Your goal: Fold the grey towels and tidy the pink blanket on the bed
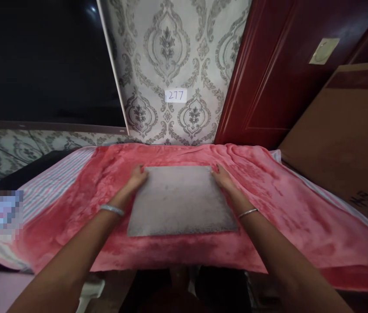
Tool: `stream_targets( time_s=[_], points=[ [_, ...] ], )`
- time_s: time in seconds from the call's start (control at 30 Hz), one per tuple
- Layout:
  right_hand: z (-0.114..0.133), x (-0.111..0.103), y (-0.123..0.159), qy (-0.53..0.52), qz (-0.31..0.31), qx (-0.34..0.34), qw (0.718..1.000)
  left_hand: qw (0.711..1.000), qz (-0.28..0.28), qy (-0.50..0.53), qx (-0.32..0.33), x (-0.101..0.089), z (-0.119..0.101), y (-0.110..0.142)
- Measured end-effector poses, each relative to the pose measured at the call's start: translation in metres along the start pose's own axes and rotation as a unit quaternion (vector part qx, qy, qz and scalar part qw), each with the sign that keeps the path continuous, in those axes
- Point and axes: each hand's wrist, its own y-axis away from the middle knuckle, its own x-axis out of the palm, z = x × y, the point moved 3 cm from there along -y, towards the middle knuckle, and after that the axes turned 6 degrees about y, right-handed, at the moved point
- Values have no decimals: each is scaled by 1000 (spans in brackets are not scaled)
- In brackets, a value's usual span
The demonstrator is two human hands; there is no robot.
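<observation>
A grey, short-piled mat (184,202) lies flat on a pink plush blanket (102,169) in front of me. My left hand (138,177) grips the mat's far left corner, thumb on top and the other fingers partly hidden at the edge. At the far right corner, my right hand (222,177) holds the mat in the same way. A bracelet circles each wrist. The mat's near edge rests on the blanket, between my forearms.
Beneath the blanket, a striped cloth (61,174) shows at the left. A large dark screen (47,61) hangs on the patterned wall at the back left. A cardboard box (343,130) leans in at the right, beside a dark red door (268,87). A paper label (176,95) reads 277.
</observation>
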Motion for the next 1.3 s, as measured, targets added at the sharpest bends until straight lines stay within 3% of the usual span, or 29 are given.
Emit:
stream_targets(
  time_s=[0.1,0.17,0.23,0.33,0.43,0.53,0.63,0.83,0.97,1.03,1.13,1.2,1.3],
  points=[
    [28,13,-7,85,14,-34,996,991,55,-77,97,35,-24,4],
    [45,28,0,164,35,-68,983,954,129,-208,173,66,-33,16],
    [51,45,13,219,61,-89,970,906,169,-327,209,90,-30,31],
    [45,63,31,246,88,-95,961,872,176,-402,217,107,-17,46],
    [38,67,34,248,87,-95,960,866,174,-412,223,108,-12,49],
    [37,64,32,244,85,-93,962,867,168,-415,220,100,-14,44],
    [39,61,31,239,87,-93,963,874,142,-426,187,79,-8,33],
    [39,64,32,229,80,-91,966,919,65,-366,133,17,33,23],
    [38,61,28,212,65,-91,971,949,37,-289,123,-5,47,29],
    [31,52,25,199,48,-62,977,969,36,-226,94,-12,50,30],
    [11,35,22,128,30,36,991,994,35,-96,27,-20,55,29],
    [-4,25,23,52,32,99,993,999,33,-24,-22,-24,59,27],
    [-19,15,25,-20,39,143,989,995,27,64,-75,-26,60,24]
  ],
)
